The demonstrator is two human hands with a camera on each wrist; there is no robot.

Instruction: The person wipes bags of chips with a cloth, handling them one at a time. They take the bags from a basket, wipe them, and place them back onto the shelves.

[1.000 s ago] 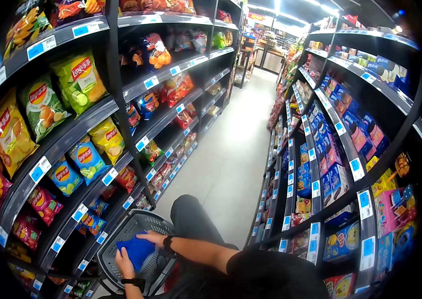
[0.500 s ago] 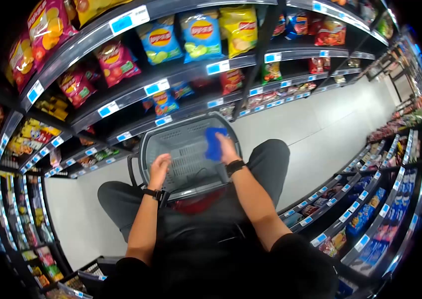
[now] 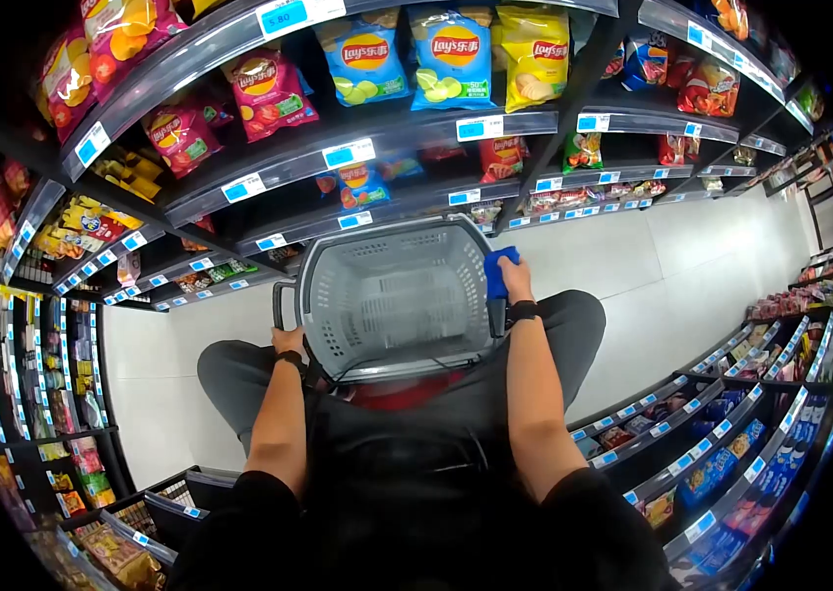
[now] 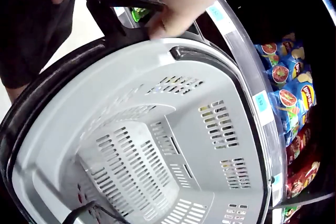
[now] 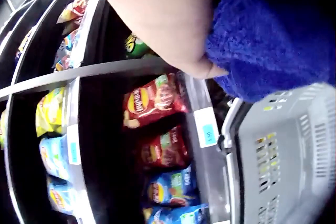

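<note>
A grey perforated basket (image 3: 392, 372) stands before the person's legs, its rim and slotted floor seen from above. At its left side, my left hand (image 3: 288, 340) grips the black handle (image 3: 281, 303); in the left wrist view the thumb of that hand (image 4: 184, 1) lies against the handle (image 4: 102, 16). My right hand (image 3: 517, 280) holds a blue cloth (image 3: 497, 272) against the basket's right rim. Close up in the right wrist view, the fluffy cloth (image 5: 268, 40) is bunched at the hand (image 5: 168, 19), covering most of its fingers.
Shelves of chip bags (image 3: 451, 61) rise just beyond the basket, their lowest ledge close to its far rim. More shelves stand at the right (image 3: 722, 463) and left (image 3: 37, 374). Pale floor (image 3: 633, 266) runs along the aisle at the right.
The view has swung left and down onto the basket. Both hands have come out of the basket to its sides, the left taking hold of the handle, the right carrying the cloth to the right rim.
</note>
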